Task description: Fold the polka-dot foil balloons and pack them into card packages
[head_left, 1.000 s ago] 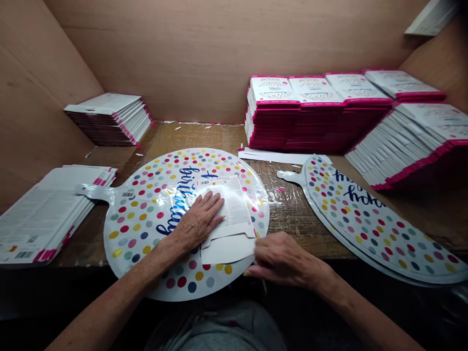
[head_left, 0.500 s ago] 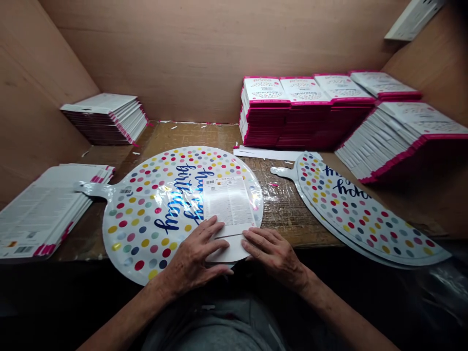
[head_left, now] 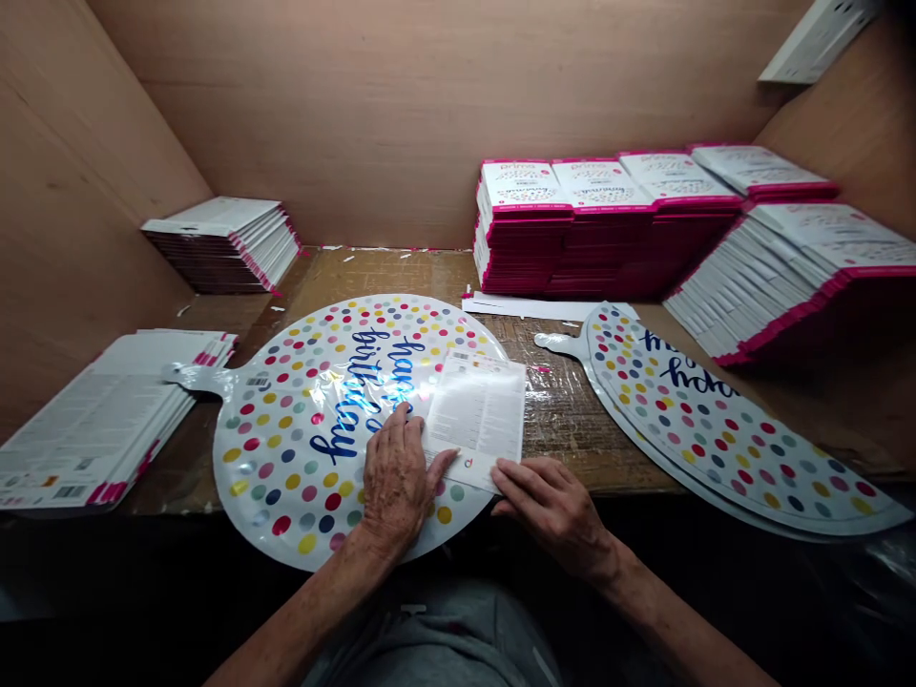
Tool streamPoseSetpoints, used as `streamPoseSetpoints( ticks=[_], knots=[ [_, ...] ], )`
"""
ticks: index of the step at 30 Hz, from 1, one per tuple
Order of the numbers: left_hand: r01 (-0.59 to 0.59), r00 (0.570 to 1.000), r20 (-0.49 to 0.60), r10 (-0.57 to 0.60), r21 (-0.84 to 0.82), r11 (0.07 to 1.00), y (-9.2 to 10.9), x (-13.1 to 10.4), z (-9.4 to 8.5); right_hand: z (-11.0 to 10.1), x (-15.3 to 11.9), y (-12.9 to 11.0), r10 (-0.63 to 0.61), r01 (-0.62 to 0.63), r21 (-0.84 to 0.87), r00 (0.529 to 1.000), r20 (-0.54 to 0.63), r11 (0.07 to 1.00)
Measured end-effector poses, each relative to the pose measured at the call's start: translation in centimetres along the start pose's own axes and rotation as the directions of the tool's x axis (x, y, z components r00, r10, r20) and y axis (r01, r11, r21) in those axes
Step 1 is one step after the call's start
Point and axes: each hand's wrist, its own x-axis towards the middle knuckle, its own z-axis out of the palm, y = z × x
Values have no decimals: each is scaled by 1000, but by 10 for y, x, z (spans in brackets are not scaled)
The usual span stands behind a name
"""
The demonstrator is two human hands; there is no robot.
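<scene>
A flat foil balloon [head_left: 286, 448] with coloured dots and blue "happy birthday" lettering lies in front of me, its neck to the left. On its right part rests a white printed packaging card [head_left: 478, 405], slightly turned, with a narrow folded strip along its near edge. My left hand [head_left: 401, 477] lies on the balloon with fingers stretched out, the thumb apart and touching the card's near left corner. With its fingertips, my right hand [head_left: 551, 510] pinches the card's near right corner; that thumb is partly hidden below.
Several stacks of pink-edged packs [head_left: 601, 239] stand at the back right. Printed cards [head_left: 114, 410] lie at the left, with another stack [head_left: 225, 239] behind. More dotted balloons [head_left: 708, 439] overhang the table's right front edge. A white strip [head_left: 544, 307] lies near the packs.
The card has shifted right and turned slightly, and its near strip now looks narrower, showing a small mark. My left hand has moved from the card's near part to its left edge. The view shifted slightly.
</scene>
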Motion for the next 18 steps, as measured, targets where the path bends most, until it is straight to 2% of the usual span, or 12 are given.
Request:
streamPoseSetpoints(
  ticks=[2,4,5,7,8,9,11,13,16,18],
  knots=[
    [105,994,19,-103,-169,980,4,-2,-8,-5,-4,-1,26,-25,8,996,-86,1000],
    [311,950,147,-275,-392,866,9,-2,-20,-6,1,-2,75,-72,23,982,-172,997],
    [437,899,264,-350,-497,749,11,-1,-25,-5,7,-3,90,-86,30,974,-208,996],
    [643,764,498,-409,-639,423,12,3,-32,1,24,-6,77,-66,51,968,-240,997],
    [689,713,569,-410,-678,257,11,5,-33,6,34,-7,66,-53,62,972,-228,997],
    [696,681,599,-421,-708,119,9,7,-34,12,44,-8,64,-51,69,977,-203,996],
    [648,653,585,-480,-760,-46,3,13,-33,24,67,-12,96,-86,75,985,-144,993],
    [588,654,534,-536,-805,-84,-3,18,-33,35,90,-17,150,-143,79,985,-82,987],
    [522,677,449,-583,-851,-50,-15,23,-35,48,124,-27,175,-181,60,981,89,982],
    [521,672,413,-614,-853,-3,-23,24,-37,53,146,-32,162,-175,39,960,227,984]
  ],
)
